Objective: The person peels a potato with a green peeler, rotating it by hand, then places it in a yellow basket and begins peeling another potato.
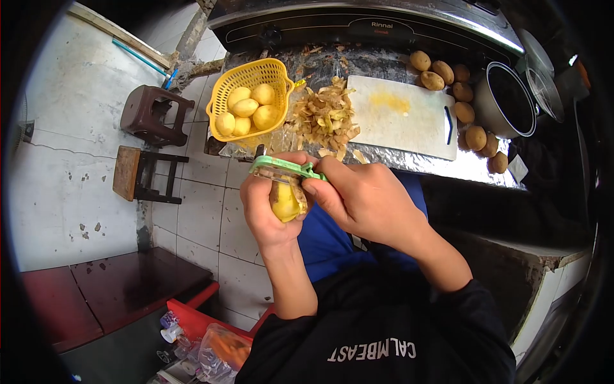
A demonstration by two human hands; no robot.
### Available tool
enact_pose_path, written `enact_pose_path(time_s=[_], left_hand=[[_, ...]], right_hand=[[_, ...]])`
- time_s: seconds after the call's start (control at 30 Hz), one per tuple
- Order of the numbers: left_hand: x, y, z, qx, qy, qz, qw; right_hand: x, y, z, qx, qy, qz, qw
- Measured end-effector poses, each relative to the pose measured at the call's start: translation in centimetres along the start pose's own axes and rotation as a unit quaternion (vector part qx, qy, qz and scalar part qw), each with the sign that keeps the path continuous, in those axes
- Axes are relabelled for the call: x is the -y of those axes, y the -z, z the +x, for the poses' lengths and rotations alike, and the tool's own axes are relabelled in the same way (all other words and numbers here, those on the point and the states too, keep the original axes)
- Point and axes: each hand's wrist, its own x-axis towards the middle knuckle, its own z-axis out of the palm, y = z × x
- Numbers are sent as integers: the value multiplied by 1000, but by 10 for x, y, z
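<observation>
My left hand is closed around a partly peeled potato, yellow where bare, with brown skin still on its upper part and right side. In my right hand is a green peeler, which lies across the top of the potato. The fingers of my right hand hide part of the peeler's handle. A heap of potato peels lies just beyond my hands. To its left, a yellow plastic basket holds several peeled potatoes.
A white cutting board with a yellow stain lies right of the peels. Several unpeeled potatoes sit beside a metal pot. A Rinnai stove stands at the back. Two stools are on the tiled floor at left.
</observation>
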Motion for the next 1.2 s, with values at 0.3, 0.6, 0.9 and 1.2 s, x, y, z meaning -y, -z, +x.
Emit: enact_pose_path(time_s=[0.3,0.6,0.9,1.2], left_hand=[[2,1,3,41,-12,-80,996],[11,0,18,50,51,-140,987],[33,11,46,99,12,-81,992],[42,21,70,119,40,-50,991]], right_hand=[[-1,5,4,14,-18,5,1000],[-14,3,10,23,-53,5,998],[-38,7,20,60,-98,42,993],[-61,8,42,98,-119,66,986]])
